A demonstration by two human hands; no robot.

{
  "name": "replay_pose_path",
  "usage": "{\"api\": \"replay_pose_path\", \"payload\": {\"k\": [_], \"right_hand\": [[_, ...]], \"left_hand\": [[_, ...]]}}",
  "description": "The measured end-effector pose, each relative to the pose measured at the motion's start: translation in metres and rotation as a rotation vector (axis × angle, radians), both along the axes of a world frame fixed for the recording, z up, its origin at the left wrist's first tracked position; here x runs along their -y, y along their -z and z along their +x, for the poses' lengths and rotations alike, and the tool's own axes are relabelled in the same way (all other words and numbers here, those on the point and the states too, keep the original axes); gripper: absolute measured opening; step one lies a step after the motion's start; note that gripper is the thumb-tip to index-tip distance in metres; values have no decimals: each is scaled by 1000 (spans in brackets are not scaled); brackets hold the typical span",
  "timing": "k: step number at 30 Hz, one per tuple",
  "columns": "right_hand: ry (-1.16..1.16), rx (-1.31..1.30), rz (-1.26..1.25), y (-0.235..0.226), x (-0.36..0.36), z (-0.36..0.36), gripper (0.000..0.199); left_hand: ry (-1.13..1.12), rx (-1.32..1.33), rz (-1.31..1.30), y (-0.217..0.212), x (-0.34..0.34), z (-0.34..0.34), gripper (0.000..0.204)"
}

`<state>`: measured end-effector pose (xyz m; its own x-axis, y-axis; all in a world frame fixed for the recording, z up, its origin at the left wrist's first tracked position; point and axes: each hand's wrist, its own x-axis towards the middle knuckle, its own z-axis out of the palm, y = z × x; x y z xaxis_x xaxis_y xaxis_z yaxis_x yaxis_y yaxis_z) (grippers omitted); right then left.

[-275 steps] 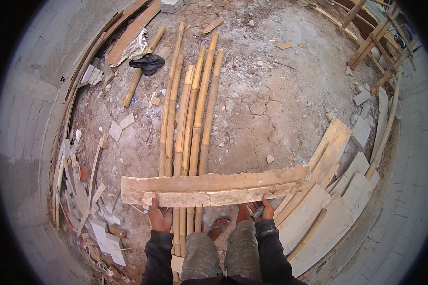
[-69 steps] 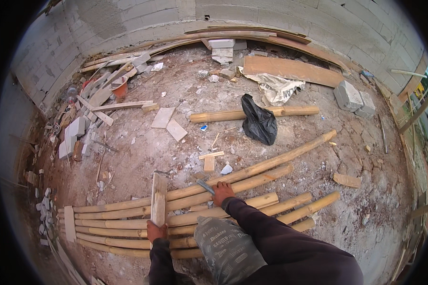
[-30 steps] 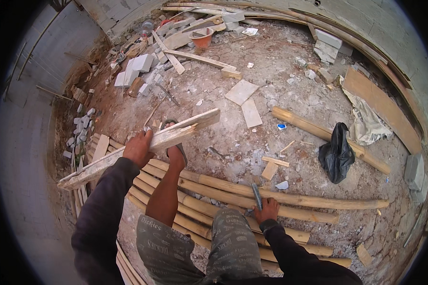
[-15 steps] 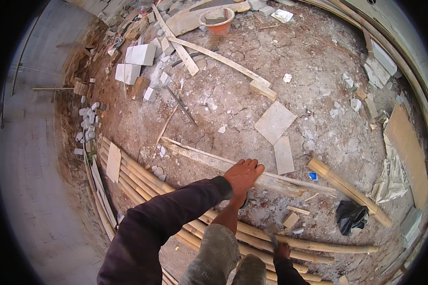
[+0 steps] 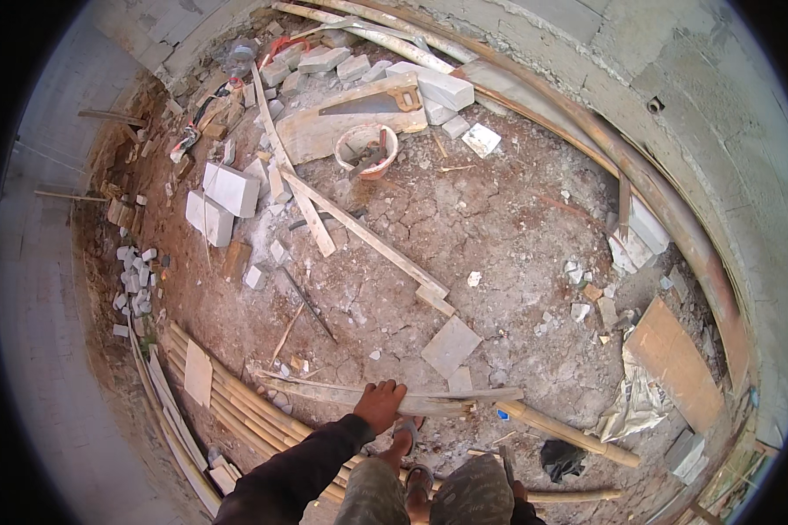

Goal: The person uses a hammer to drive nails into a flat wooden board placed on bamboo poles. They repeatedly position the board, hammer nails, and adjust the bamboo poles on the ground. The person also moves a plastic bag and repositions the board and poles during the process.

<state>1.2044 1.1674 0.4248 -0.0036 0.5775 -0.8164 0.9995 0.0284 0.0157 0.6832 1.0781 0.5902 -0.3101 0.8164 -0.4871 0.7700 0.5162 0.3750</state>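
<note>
My left hand (image 5: 379, 404) reaches forward and grips a long, rough wooden plank (image 5: 464, 401) near its middle. The plank lies almost level, crossing above the bamboo poles (image 5: 236, 404) stacked on the dirt at lower left. My right hand (image 5: 518, 492) is almost hidden behind my right knee. A narrow dark blade (image 5: 505, 459) sticks up from it. My sandalled foot (image 5: 417, 483) stands just below the plank.
A single bamboo pole (image 5: 573, 435) and a black bag (image 5: 559, 457) lie to the right. Ahead are a flat tile (image 5: 451, 346), a long slat (image 5: 363, 234), grey blocks (image 5: 232, 189), an orange-rimmed bucket (image 5: 365, 150) and a hand saw (image 5: 368, 103). A curved block wall (image 5: 674, 114) rings the floor.
My view has swung left and forward. The left hand still holds the plank, now more level and closer to my feet. The right hand has dropped behind my knee.
</note>
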Motion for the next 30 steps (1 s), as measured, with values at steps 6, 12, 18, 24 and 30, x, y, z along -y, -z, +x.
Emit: {"api": "replay_pose_path", "payload": {"k": [6, 12, 18, 24, 30], "right_hand": [[155, 126, 71, -46, -96, -16, 57], [232, 50, -39, -55, -221, -76, 60], [426, -117, -56, -88, -321, -134, 60], [636, -235, -32, -138, -371, -193, 59], [856, -165, -103, -150, -406, -237, 62]], "left_hand": [[151, -33, 93, -51, -135, -33, 50], [278, -92, 172, -61, -337, -54, 50], [623, 26, 53, -61, -576, -37, 72], [404, 79, 450, -87, -747, -21, 72], [256, 241, 384, -68, -761, -52, 55]]}}
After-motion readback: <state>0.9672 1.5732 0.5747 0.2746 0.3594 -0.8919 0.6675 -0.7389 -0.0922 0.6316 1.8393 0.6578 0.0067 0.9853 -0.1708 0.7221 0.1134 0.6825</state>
